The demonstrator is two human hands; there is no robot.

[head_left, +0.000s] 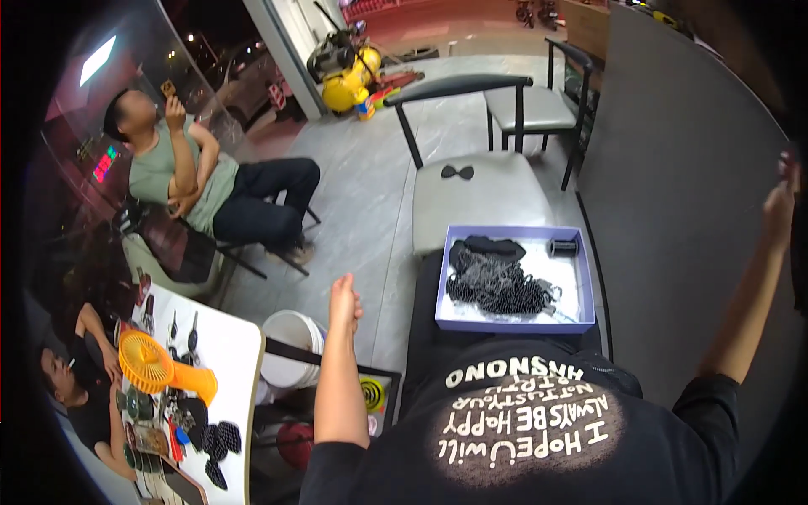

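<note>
While both arms stretch outward, the lavender box (515, 324) sits in the lower middle of the frame on the person's lap, its long axis running left to right and its open top facing up. Its far side butts against the grey chair seat (480, 198), which carries a small black bow (457, 172). Beyond lies a pale tiled floor (362, 177), with a yellow machine (347, 76) at upper middle and a white table (227, 345) at lower left bearing an orange fan (147, 364). Inside the box, a tangle of black beads (497, 284) fills the left half; a dark spool (562, 247) lies in the upper right corner. The left hand (343, 305), left of the box, is loosely curled and empty. The right hand (783, 198), far right, pinches something too thin to make out.
</note>
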